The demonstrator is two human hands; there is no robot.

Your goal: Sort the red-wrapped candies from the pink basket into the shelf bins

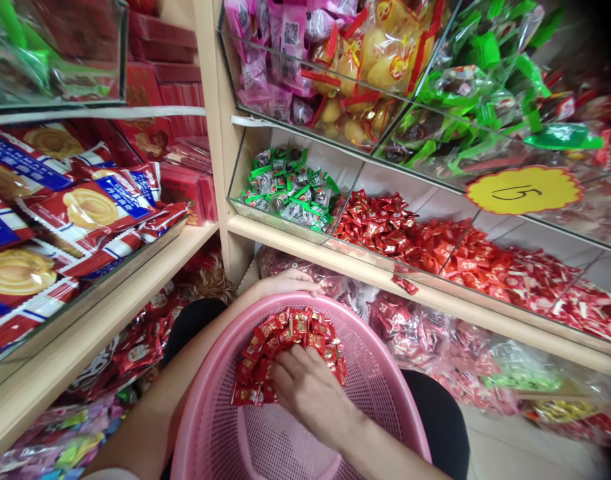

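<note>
A pink plastic basket (213,360) with mesh sides sits between my knees, tilted toward me. Red-wrapped candies (290,330) with gold marks are heaped against its far side. My right hand (305,387) reaches inside with its fingers curled down into the heap; the fingertips are hidden among the wrappers. Around the outside of the basket goes my left arm, and my left hand (291,283) holds the far rim, its fingers partly out of sight.
Ahead, a wooden shelf carries glass bins of green-wrapped sweets (293,187) and red sweets (380,220). One red sweet (404,283) lies on the shelf ledge. A yellow price tag (523,190) hangs at right. Packaged biscuits (93,207) fill the left shelf; bagged sweets (410,327) lie below.
</note>
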